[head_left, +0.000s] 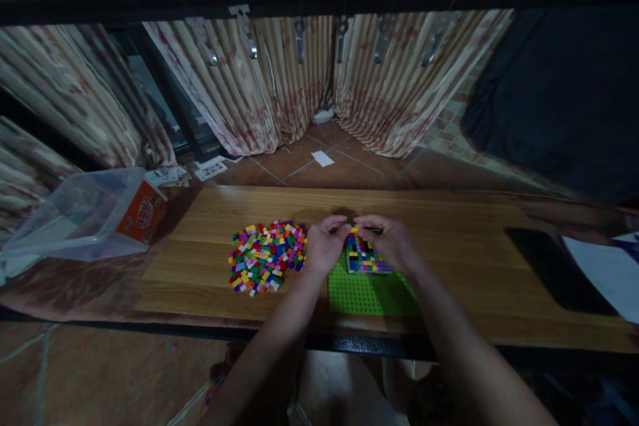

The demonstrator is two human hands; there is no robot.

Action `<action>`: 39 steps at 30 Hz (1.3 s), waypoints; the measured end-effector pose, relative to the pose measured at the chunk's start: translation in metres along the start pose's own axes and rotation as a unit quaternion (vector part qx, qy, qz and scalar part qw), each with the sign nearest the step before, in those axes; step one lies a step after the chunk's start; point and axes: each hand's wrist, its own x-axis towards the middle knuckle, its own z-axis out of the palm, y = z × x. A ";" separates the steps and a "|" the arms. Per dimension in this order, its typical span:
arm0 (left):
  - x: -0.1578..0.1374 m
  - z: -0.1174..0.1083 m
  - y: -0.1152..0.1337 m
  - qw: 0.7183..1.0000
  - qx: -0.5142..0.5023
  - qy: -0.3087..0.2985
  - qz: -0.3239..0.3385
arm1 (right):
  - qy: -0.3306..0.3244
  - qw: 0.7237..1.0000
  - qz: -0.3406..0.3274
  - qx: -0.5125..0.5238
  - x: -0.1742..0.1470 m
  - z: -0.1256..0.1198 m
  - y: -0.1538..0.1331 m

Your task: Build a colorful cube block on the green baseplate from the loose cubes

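A square build of small multicoloured toy bricks (367, 259) sits on a green studded baseplate (364, 295) on the wooden board. My left hand (327, 243) is at the build's far left corner, thumb and forefinger brought together. From the other side my right hand (392, 239) reaches over the build, its fingers curled in to the same corner. A yellow brick (354, 230) shows between the fingertips of both hands. Whatever each hand pinches is too small and covered to make out. The fingers hide part of the build's far edge.
Left of my left hand lies a loose pile of coloured bricks (264, 256). A clear plastic bin with an orange label (144, 213) stands at the far left. On the right are a dark flat object (559, 269) and white paper (602, 269). Curtains hang behind the table.
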 end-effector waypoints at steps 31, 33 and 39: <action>-0.008 -0.003 -0.005 0.998 0.026 -0.012 0.062 | -0.003 0.995 0.023 0.094 -0.005 0.000 0.003; -0.007 -0.002 -0.005 0.998 0.024 -0.012 0.056 | -0.006 0.994 0.032 0.103 -0.004 -0.001 0.003; -0.009 0.000 -0.001 0.998 0.023 -0.010 0.056 | -0.021 0.995 0.038 0.094 -0.002 -0.003 0.006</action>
